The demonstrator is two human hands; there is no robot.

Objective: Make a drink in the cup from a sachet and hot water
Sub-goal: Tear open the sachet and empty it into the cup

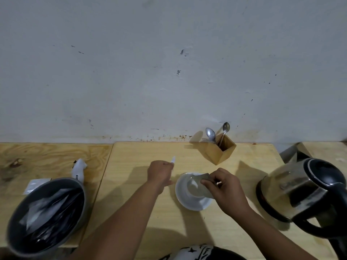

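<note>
A white cup [193, 187] sits on a white saucer [187, 202] in the middle of the wooden table. My right hand [227, 190] holds a grey sachet [205, 180] tilted over the cup's mouth. My left hand [159, 174] is closed to the left of the cup, pinching a small white torn-off strip [173, 159] that sticks up from the fingers. A glass kettle [302, 190] with a black lid and handle stands on its base at the right, dark liquid inside.
A wooden holder [220, 150] with two spoons [225, 127] stands behind the cup by the wall. A dark bowl [47, 212] with several sachets sits at the left. A crumpled white wrapper [78, 168] and a flat sachet [35, 185] lie near it.
</note>
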